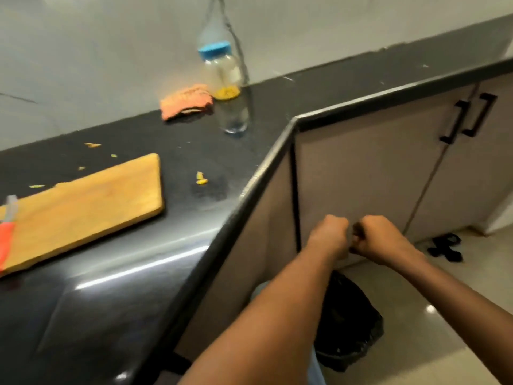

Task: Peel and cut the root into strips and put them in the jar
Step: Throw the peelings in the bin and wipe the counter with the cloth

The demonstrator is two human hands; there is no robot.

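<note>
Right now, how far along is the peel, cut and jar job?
Mostly done: yellow strips sit in the lidded jar; the cutting board holds only the knife. In hand: left hand and right hand meet, fingers curled, above the black-lined bin; contents unseen. Left: scraps on the counter.

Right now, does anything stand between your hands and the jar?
Yes. A clear bottle stands just in front of the jar, on the hands' side, and its blue lid is on. The left hand and right hand are off the counter, over the black bin.
</note>
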